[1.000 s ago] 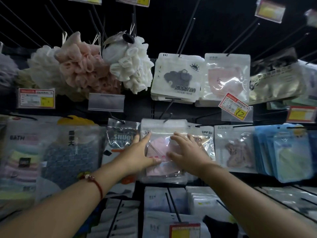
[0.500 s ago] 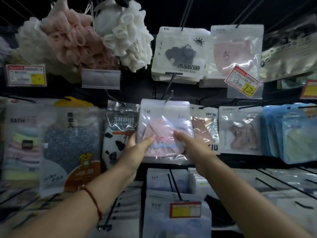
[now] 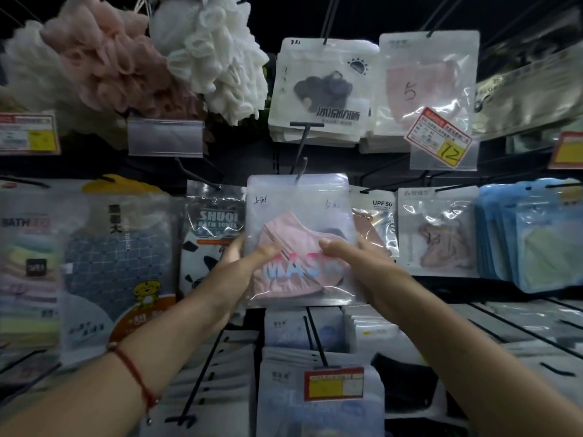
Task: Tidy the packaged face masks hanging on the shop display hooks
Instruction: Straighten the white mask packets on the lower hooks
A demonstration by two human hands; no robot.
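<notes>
A stack of clear packets with a pink face mask (image 3: pixel 299 222) hangs at the centre, its top at the tip of a black hook (image 3: pixel 302 167). My left hand (image 3: pixel 243 260) grips the stack's left edge, thumb on the front and fingers behind. My right hand (image 3: pixel 356 257) grips the right edge the same way. Above hang a white packet with a dark mask (image 3: pixel 321 89) and a pink mask packet (image 3: pixel 429 86). To the right hang a UPF 50 packet (image 3: pixel 378 222) and a clear packet with a pinkish mask (image 3: pixel 441 234).
Bath sponges (image 3: pixel 157 58) hang at the upper left. Bath towel packs (image 3: pixel 116 260) fill the left side. Blue packets (image 3: pixel 542 241) hang at the far right. Lower hooks with white packets (image 3: pixel 315 395) and a price tag (image 3: pixel 334 384) jut toward me below the hands.
The view has come closer and tilted down. Both hands have slid from the packet fronts to the stack's side edges and now grip it; the stack sits squarer in front of the hook.
</notes>
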